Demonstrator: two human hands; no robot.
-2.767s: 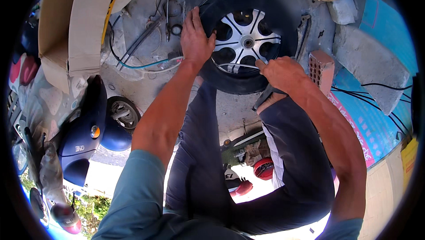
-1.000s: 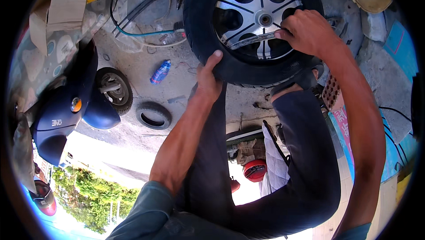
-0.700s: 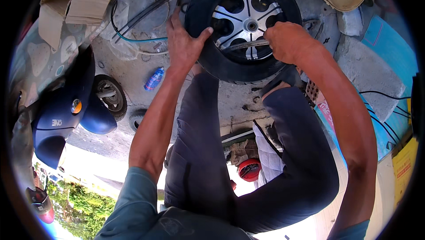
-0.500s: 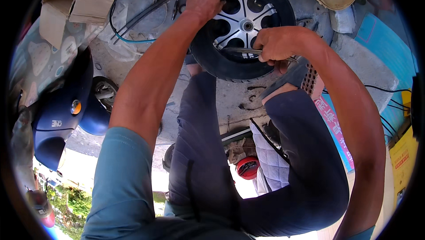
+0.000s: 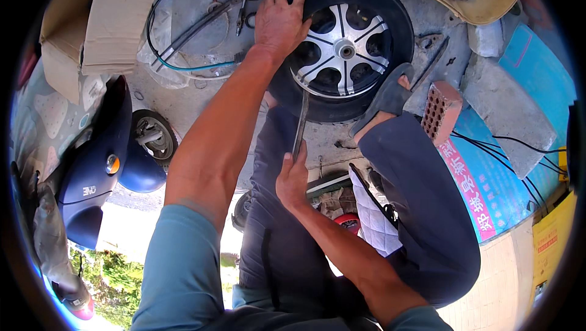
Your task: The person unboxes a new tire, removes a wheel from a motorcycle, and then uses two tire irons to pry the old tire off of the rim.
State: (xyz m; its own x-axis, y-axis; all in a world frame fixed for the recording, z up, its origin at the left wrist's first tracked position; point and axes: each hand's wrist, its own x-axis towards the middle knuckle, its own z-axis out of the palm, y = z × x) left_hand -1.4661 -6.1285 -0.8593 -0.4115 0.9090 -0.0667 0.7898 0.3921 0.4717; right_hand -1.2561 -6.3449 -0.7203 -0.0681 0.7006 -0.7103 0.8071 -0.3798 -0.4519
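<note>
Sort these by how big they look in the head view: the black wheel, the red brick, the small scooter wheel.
1. black wheel
2. small scooter wheel
3. red brick
The last two look close in size, so that order is unsure.

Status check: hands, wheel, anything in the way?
Left hand flat on the tyre. Right hand gripping a metal lever, tip at the rim. Sandalled foot braced on the tyre's lower edge; red brick beside it.

Left hand [image 5: 278,19] flat on tyre [image 5: 348,44]. Right hand [image 5: 293,178] grips metal lever [image 5: 300,126], its tip at the tyre's near edge.
</note>
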